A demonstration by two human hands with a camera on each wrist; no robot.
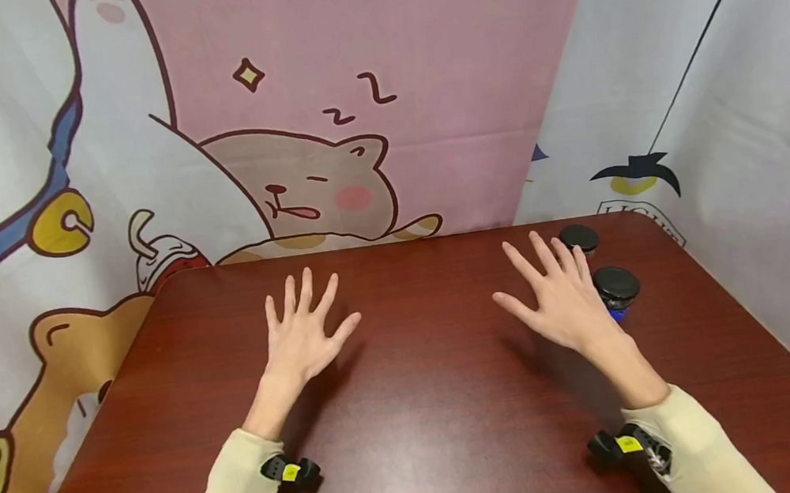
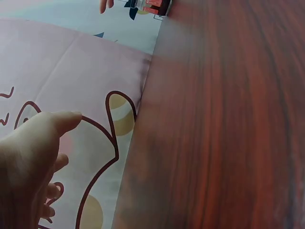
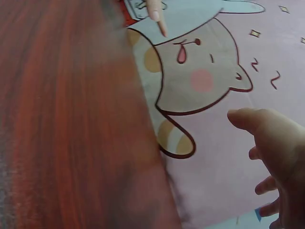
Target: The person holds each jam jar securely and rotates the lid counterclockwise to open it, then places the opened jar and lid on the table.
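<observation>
My left hand (image 1: 301,339) hovers over the left half of the dark reddish-brown table (image 1: 424,402), fingers spread and holding nothing. Over the right half, my right hand (image 1: 566,303) is also spread, with nothing in it. Just beyond and to the right of that hand are two black-lidded jars. The nearer jar (image 1: 616,289) shows some blue below its lid and is partly covered by the hand. Farther back, the other jar (image 1: 578,238) is mostly hidden behind the fingers, with a little red showing. Each wrist view shows its own hand (image 2: 33,157) with the thumb extended.
A printed cloth (image 1: 425,116) with cartoon animals hangs behind the table and along both sides. Black wrist cameras are strapped over the pale sleeves, the left camera (image 1: 307,475) and the right camera (image 1: 605,447). Light glares on the table's front middle.
</observation>
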